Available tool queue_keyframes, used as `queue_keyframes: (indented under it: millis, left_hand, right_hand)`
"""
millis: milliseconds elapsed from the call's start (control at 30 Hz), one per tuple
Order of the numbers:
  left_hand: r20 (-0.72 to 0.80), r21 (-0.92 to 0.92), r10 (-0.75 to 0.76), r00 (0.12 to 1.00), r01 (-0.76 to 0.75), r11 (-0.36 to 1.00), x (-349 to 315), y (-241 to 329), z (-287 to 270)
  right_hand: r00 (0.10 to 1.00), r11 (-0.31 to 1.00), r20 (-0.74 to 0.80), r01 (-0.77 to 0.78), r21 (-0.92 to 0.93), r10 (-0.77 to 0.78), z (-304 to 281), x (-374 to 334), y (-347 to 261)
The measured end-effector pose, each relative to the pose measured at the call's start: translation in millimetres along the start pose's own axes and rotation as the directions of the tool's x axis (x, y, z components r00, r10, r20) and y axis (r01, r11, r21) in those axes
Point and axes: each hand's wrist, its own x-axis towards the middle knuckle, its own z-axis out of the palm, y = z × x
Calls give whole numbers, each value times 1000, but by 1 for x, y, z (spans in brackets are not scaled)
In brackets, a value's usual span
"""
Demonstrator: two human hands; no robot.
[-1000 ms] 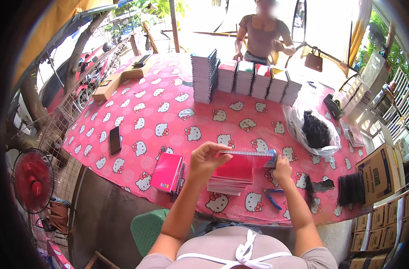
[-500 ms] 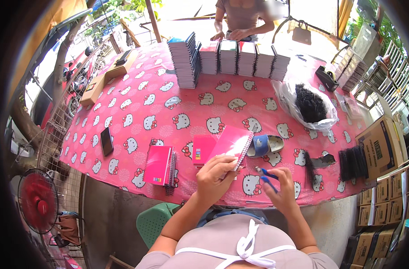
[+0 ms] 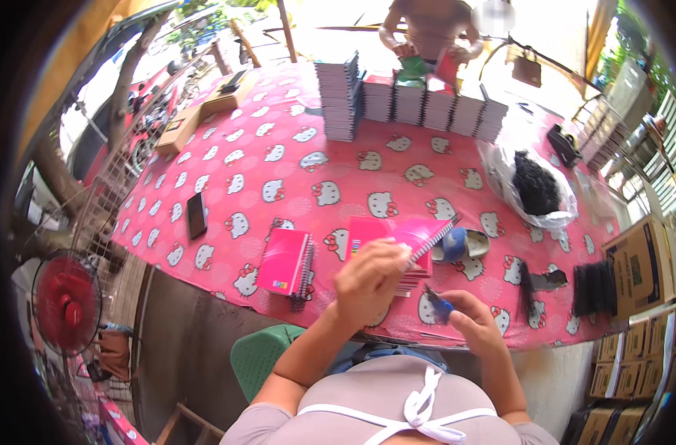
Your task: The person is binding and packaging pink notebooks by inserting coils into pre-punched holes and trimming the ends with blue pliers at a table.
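The blue pliers lay flat on the pink table a second ago; now they are in my right hand, fingers wrapped round the handles, nose pointing to eleven o'clock. My left hand is closed on the near end of a pink notebook, which slants towards one o'clock above a pile of pink notebooks. Its black coil runs along the right edge. The nose is near the coil's lower end but apart from it. I read this as a split of work: one hand steadies the notebook, the other carries the tool.

From my left hand, some coiled notebooks sit at nine o'clock, a phone at ten, and a plastic bag of black coils at two. At twelve, across the table, a co-worker is now lifting a green notebook and a red one from the tall stacks.
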Motion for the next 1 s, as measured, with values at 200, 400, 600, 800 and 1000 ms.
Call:
queue_keyframes:
  millis: [200, 400, 600, 800, 1000]
  left_hand:
    - [-144, 204, 2, 990, 28, 979, 27, -5, -94]
    - [404, 592, -282, 870, -14, 806, 50, -36, -158]
    - [589, 724, -590, 552, -35, 689, -40, -119, -125]
    - [234, 235, -493, 838, 444, 865, -6, -81, -96]
    - [113, 24, -487, 866, 488, 872, -20, -15, -2]
  right_hand:
    - [899, 100, -145, -113, -989, -414, -65, -13, 100]
    - [873, 673, -263, 96, -733, -411, -39, 53, 37]
    - [914, 705, -246, 59, -707, -323, 11, 106, 7]
    - [795, 836, -356, 315, -450, -491, -9, 89, -19]
    - [721, 652, -212, 408, -639, -659, 24, 99, 10]
